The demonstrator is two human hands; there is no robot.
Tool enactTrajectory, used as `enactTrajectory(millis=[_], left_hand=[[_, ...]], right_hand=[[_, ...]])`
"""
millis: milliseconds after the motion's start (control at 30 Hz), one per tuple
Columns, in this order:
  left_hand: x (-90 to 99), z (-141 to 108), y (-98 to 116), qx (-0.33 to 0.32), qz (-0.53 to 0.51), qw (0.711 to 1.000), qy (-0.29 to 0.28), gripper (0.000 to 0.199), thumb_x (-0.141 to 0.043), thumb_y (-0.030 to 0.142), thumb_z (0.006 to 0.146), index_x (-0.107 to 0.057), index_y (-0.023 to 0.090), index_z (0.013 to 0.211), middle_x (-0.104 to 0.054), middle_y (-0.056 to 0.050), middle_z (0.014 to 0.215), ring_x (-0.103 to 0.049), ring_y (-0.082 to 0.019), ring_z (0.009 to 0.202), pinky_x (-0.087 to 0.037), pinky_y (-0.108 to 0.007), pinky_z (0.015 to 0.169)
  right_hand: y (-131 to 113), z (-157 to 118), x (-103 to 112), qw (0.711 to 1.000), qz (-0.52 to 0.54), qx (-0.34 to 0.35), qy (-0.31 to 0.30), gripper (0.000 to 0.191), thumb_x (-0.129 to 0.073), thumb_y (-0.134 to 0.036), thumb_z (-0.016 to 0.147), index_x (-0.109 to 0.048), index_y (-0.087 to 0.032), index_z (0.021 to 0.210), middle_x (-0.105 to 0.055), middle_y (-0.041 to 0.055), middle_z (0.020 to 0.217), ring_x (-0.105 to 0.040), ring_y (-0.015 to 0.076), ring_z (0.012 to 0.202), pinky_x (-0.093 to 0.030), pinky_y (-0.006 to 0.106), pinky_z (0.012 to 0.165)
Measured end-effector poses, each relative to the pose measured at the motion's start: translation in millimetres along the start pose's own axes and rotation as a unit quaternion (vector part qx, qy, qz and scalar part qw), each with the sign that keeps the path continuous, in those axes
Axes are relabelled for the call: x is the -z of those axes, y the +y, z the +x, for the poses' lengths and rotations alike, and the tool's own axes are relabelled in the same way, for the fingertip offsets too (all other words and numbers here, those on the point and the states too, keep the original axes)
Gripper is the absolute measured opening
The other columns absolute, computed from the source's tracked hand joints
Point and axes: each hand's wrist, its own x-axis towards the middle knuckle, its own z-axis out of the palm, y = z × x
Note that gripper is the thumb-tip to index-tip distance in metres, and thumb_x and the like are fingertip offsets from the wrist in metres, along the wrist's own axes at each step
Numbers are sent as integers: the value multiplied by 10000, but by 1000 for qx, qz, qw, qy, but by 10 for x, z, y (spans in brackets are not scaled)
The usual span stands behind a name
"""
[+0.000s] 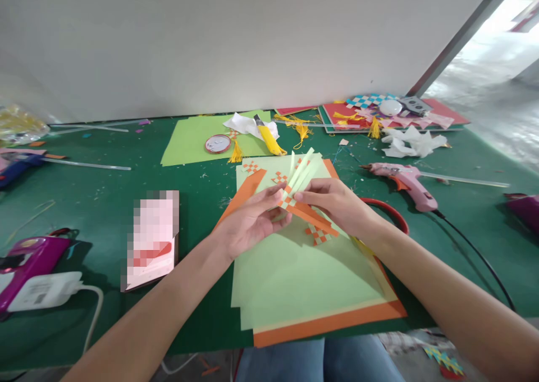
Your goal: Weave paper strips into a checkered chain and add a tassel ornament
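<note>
Between my two hands is a small weave of orange and pale green paper strips [288,200], its loose green ends fanning up and its orange ends reaching down to the right. My left hand [256,216] pinches the woven corner from the left, lower fingers curled beneath. On the right side, my right hand [326,196] grips the strips between thumb and fingers. Below them lies a stack of pale green paper sheets [295,281] with an orange sheet [332,324] showing at its edge. A finished-looking checkered piece [319,234] rests on the stack, and an orange strip [242,194] lies left.
A phone [154,239] lies left, near a purple device [36,258] and white charger [46,291]. A pink glue gun [406,182] with its cord is at right. Behind are a yellow cutter [269,137], round tin [218,143], tassels [301,132] and crumpled tissue [415,142].
</note>
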Motion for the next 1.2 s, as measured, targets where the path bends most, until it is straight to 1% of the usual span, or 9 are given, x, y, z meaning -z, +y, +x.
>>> enactTrajectory(millis=[267,400,533,667,767,933,1000,1067,1200], left_hand=[[-5,-7,1,-6,6,999,-41,178,-702,257,838,-708,173,996,-635,-27,937,-617,-108,805,-584,-278,810],[-12,-13,5,-12,10,1000,-17,212,-687,219,847,-699,180,1055,-647,-36,979,-626,-113,837,-580,-279,832],[-9,-1,22,-17,18,1000,14,211,-688,205,841,-699,174,1050,-647,-26,915,-628,-106,807,-576,-261,819],[-31,-4,29,-64,85,993,44,246,-694,186,824,-682,202,1069,-659,-24,998,-635,-116,882,-564,-252,821],[-58,-30,5,-151,222,961,72,241,-722,280,805,-685,198,1029,-674,-38,1037,-648,-143,902,-561,-273,816],[-69,-68,-48,-256,443,851,117,305,-779,366,731,-692,167,945,-721,-47,884,-684,-181,825,-548,-295,806],[-65,-68,-52,-264,463,838,115,299,-778,365,730,-685,167,933,-726,-42,862,-693,-183,815,-546,-291,802],[-63,-65,-48,-262,463,840,105,289,-764,362,747,-676,169,944,-731,-36,850,-700,-180,794,-547,-284,787],[-67,-78,-48,-254,495,827,85,293,-729,368,784,-668,177,997,-739,-34,829,-707,-185,771,-543,-288,767]], right_hand=[[20,12,9,1000,-10,2,29,359,-771,-503,658,-645,-167,665,-535,-15,572,-494,122,567,-358,280,534],[1,4,9,1000,-11,10,25,337,-761,-493,678,-658,-172,691,-552,0,585,-518,140,601,-376,280,547],[-20,-11,25,996,-55,19,61,355,-747,-502,686,-632,-166,677,-501,-30,557,-420,95,517,-315,255,483],[-50,-34,9,989,-117,32,79,362,-737,-500,695,-639,-152,709,-548,-18,613,-426,94,540,-315,245,483],[-71,-47,-15,988,-127,33,80,388,-708,-527,716,-654,-144,742,-582,0,645,-457,108,566,-335,249,499],[-65,-40,-10,989,-119,37,84,385,-720,-522,702,-677,-146,772,-616,13,653,-508,131,591,-365,253,507],[-57,-34,2,990,-111,36,84,377,-725,-516,699,-688,-148,773,-637,21,665,-537,145,609,-391,260,522],[-54,-32,9,991,-105,34,76,369,-731,-512,695,-704,-152,772,-654,27,670,-564,161,628,-419,273,545],[-64,-38,1,996,-73,45,33,348,-730,-498,704,-746,-168,814,-702,41,734,-622,198,721,-475,305,640]])
